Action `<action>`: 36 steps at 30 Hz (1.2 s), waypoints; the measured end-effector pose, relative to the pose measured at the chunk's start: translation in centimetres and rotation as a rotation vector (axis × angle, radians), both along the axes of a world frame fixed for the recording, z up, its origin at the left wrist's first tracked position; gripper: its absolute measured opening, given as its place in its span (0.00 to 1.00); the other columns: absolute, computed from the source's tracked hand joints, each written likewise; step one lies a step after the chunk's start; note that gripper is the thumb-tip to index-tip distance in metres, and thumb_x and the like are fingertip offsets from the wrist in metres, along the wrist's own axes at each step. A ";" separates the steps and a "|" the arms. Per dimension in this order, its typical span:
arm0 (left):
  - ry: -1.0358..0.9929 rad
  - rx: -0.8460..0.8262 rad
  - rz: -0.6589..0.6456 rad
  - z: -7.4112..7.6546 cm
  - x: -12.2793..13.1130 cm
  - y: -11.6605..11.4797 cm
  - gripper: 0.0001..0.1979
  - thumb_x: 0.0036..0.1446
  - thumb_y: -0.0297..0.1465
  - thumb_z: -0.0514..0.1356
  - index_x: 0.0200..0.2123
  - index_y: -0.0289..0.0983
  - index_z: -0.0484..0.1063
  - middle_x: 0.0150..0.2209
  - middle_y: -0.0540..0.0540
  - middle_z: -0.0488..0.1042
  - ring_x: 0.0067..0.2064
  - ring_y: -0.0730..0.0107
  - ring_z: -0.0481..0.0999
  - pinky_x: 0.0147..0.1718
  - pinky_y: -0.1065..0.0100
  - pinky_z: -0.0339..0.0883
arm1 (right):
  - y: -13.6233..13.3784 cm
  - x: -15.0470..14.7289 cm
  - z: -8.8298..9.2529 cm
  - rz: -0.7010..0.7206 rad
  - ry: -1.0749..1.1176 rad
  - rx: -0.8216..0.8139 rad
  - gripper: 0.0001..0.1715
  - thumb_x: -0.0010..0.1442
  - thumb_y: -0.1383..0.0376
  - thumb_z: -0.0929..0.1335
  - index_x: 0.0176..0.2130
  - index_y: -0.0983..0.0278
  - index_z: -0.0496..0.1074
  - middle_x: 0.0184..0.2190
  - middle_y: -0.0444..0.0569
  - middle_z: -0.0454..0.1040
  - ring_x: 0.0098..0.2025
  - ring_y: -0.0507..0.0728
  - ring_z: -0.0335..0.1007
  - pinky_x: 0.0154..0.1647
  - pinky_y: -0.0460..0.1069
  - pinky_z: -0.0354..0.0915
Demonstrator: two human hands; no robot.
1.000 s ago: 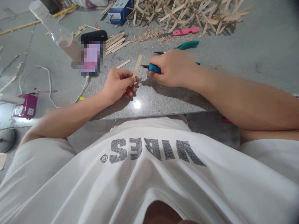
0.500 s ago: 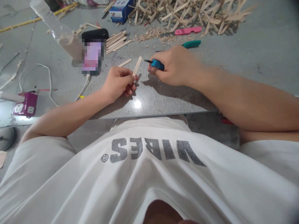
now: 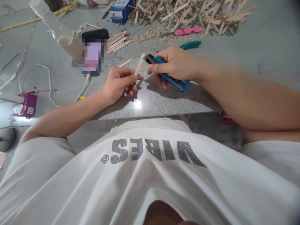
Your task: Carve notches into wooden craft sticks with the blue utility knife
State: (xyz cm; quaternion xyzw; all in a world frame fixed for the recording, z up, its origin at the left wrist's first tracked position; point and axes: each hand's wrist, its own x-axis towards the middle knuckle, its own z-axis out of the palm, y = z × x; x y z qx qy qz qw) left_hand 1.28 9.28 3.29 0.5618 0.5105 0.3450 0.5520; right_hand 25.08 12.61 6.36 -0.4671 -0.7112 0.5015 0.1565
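Note:
My left hand (image 3: 120, 83) pinches the lower end of a flat wooden stick (image 3: 139, 63), which stands tilted above the grey board (image 3: 150, 103). My right hand (image 3: 174, 64) is closed round a blue utility knife (image 3: 172, 79) with a black tip. The knife's tip is lifted off the board and sits right beside the top of the stick. A second loose stick (image 3: 124, 63) lies on the board just behind my left hand.
A phone (image 3: 92, 57) leans at the board's far left with a white cable (image 3: 47, 78). Behind are a bundle of sticks (image 3: 116, 41), wood shavings (image 3: 150, 33), teal pliers (image 3: 190, 44), a pink knife (image 3: 187, 30), a blue box (image 3: 119, 12) and a large stick lattice (image 3: 194, 14).
My right hand has lifted the knife off the board and turned it, so its body shows under the hand and the tip sits by the stick's top. The stick tilted slightly.

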 end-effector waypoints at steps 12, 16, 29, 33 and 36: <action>-0.036 0.022 0.025 -0.3 0.0 0.1 0.04 0.66 0.27 0.66 0.36 0.35 0.80 0.21 0.52 0.76 0.18 0.78 0.72 0.18 0.76 0.64 | 1.6 0.7 -1.3 -0.036 0.022 0.064 0.22 0.73 0.53 0.77 0.33 0.60 0.70 0.25 0.43 0.77 0.24 0.49 0.69 0.26 0.46 0.66; -0.019 0.063 0.010 -0.3 0.0 -0.2 0.04 0.66 0.29 0.68 0.37 0.35 0.80 0.22 0.52 0.76 0.18 0.79 0.71 0.19 0.76 0.65 | 1.4 0.4 -1.3 -0.057 -0.293 0.449 0.20 0.73 0.57 0.74 0.32 0.58 0.67 0.24 0.44 0.71 0.28 0.52 0.68 0.30 0.49 0.61; 0.055 0.127 0.087 -0.3 0.0 0.0 0.05 0.67 0.31 0.66 0.36 0.38 0.80 0.25 0.51 0.78 0.20 0.78 0.71 0.21 0.74 0.66 | 0.2 -0.4 -1.0 0.055 -0.728 0.606 0.24 0.79 0.50 0.64 0.35 0.59 0.55 0.25 0.45 0.53 0.31 0.56 0.52 0.38 0.53 0.49; 0.070 0.126 0.085 -0.4 0.0 0.0 0.06 0.67 0.33 0.66 0.36 0.39 0.80 0.26 0.51 0.79 0.21 0.77 0.72 0.22 0.73 0.67 | 0.3 -0.2 -0.8 0.043 -0.683 0.571 0.26 0.80 0.48 0.63 0.34 0.59 0.54 0.24 0.45 0.54 0.30 0.56 0.51 0.37 0.53 0.48; 0.053 0.129 0.076 -0.5 -0.2 0.0 0.07 0.66 0.35 0.67 0.36 0.39 0.80 0.26 0.50 0.79 0.21 0.76 0.72 0.22 0.72 0.67 | 0.3 0.0 -1.0 0.020 -0.614 0.583 0.26 0.80 0.50 0.64 0.33 0.59 0.55 0.24 0.45 0.55 0.30 0.56 0.55 0.36 0.53 0.49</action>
